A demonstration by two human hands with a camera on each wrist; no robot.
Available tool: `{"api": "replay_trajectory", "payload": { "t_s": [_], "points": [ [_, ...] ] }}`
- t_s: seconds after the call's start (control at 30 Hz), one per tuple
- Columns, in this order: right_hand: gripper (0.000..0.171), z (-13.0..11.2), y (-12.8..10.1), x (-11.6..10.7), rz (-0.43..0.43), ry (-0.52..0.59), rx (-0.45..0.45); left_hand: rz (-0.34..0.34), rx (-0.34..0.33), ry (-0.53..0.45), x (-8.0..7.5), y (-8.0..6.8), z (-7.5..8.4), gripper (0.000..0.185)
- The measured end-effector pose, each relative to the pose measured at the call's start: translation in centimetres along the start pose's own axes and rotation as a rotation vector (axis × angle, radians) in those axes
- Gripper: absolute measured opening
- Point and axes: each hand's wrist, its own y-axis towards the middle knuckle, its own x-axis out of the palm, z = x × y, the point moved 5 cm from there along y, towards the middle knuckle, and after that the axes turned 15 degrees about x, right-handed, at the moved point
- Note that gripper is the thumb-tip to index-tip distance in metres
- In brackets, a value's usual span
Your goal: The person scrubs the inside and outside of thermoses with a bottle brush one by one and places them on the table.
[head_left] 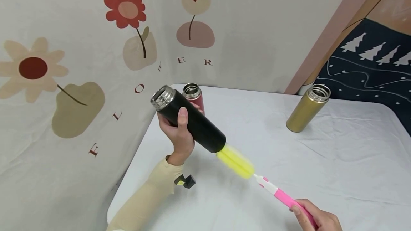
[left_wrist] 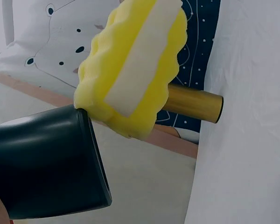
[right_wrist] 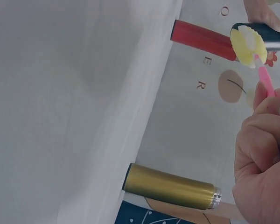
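1. At left, we see the left hand [head_left: 179, 134] wrapped around a black cylindrical bottle with a silver threaded neck [head_left: 192, 119], tilted above the white-covered counter [head_left: 250, 117], base toward lower right.
2. Behind it, we find an uncapped red cylindrical bottle [head_left: 198, 99] standing on the counter.
3. We note a brush with yellow sponge head and pink-and-white handle [head_left: 266, 184], its sponge at the black bottle's base.
4. Well apart, we observe an uncapped gold cylindrical bottle [head_left: 306, 109] upright on the counter.
5. We see the right hand [head_left: 319, 217] closed around the brush's pink grip.

Head camera looks forward and down — wrist views, turned sideways, share the gold bottle [right_wrist: 170, 186], left nearest the yellow sponge [left_wrist: 133, 70].
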Motion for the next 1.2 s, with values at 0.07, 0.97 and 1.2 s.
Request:
{"api": "replay_trajectory", "payload": {
  "t_s": [0.07, 0.97, 1.2],
  "points": [
    [0.041, 0.0, 0.2, -0.2, 0.0, -0.004, 0.01, -0.004, -0.011, -0.014, -0.1, -0.1, 0.0, 0.047],
    [0.012, -0.7, 1.7, -2.9, 0.145, 0.097, 0.253, -0.459, -0.2, 0.068, 2.1, -3.5, -0.9, 0.079],
    [0.01, -0.4, 2.7, -6.5, 0.305, 0.032, 0.356, -0.54, -0.321, 0.057, 3.6, -4.6, -3.5, 0.074]
  ]
}}
